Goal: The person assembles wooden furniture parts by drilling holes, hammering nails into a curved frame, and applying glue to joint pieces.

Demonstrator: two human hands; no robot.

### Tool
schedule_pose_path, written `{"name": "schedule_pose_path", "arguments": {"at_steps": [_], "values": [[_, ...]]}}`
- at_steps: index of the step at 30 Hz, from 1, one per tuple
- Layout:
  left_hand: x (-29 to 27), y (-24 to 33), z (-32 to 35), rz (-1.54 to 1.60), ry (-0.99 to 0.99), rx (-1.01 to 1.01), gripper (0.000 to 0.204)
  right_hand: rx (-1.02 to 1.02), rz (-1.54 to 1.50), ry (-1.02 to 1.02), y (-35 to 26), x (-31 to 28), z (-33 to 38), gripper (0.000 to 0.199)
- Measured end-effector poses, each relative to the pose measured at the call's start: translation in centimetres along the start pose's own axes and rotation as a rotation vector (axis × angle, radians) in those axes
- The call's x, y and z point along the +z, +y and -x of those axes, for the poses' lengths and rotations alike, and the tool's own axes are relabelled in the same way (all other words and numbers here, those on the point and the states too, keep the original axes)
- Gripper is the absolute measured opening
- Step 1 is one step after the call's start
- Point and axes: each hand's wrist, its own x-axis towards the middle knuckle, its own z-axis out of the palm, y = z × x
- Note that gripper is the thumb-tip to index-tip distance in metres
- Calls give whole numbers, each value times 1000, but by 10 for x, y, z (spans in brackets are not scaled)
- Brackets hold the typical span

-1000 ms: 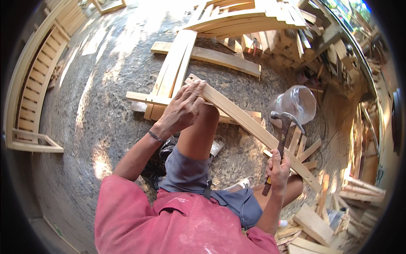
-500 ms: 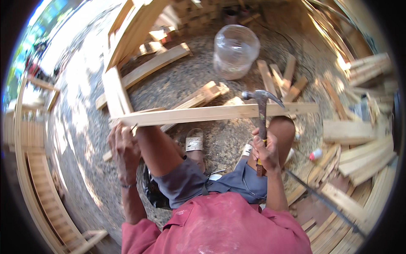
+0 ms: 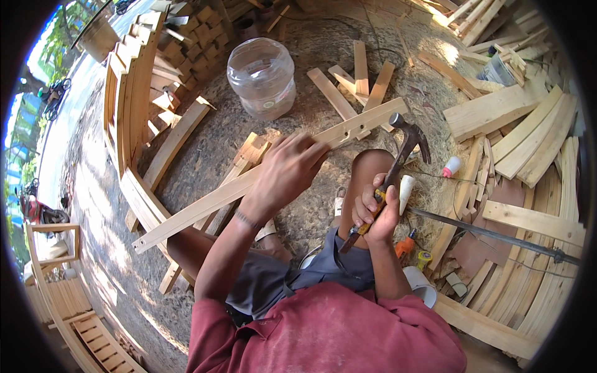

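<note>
A pale slat (image 3: pixel 211 201) slants beside a claw hammer (image 3: pixel 400 161).

This is looking like an open-air woodworking shop. Planks (image 3: pixel 540 142) are lying piled at the right, blocks (image 3: pixel 193 38) are sitting stacked at the back, and offcuts (image 3: pixel 333 93) are scattering across the floor. Slatted furniture (image 3: pixel 99 342) is standing at the lower left. The right hand (image 3: pixel 379 214) is gripping a hammer (image 3: pixel 403 155). Outdoors, trees (image 3: pixel 59 53) and a motorbike (image 3: pixel 42 211) are showing in daylight.
</note>
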Motion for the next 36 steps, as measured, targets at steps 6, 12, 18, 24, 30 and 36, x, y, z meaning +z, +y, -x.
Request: {"name": "schedule_pose_path", "arguments": {"at_steps": [6, 12, 18, 24, 30, 36], "values": [[74, -10, -97, 45, -17, 60, 17, 37, 4, 104, -21, -14, 2, 34], [100, -3, -147, 112, -96, -1, 20, 24, 161, 116, -31, -26, 11, 36], [99, -8, -152, 171, -146, -36, 22, -26, 243, 196, -37, -30, 6, 36], [100, -9, -156, 140, -160, -50, 23, -25, 373, 224, -33, -38, 2, 41], [101, -11, -154, 114, -128, -14, 21, 12, 436, 212, -30, -40, 0, 44], [106, -8, -147, 67, -119, 43, 23, 61, 499, 187, -26, -39, -4, 46]]}}
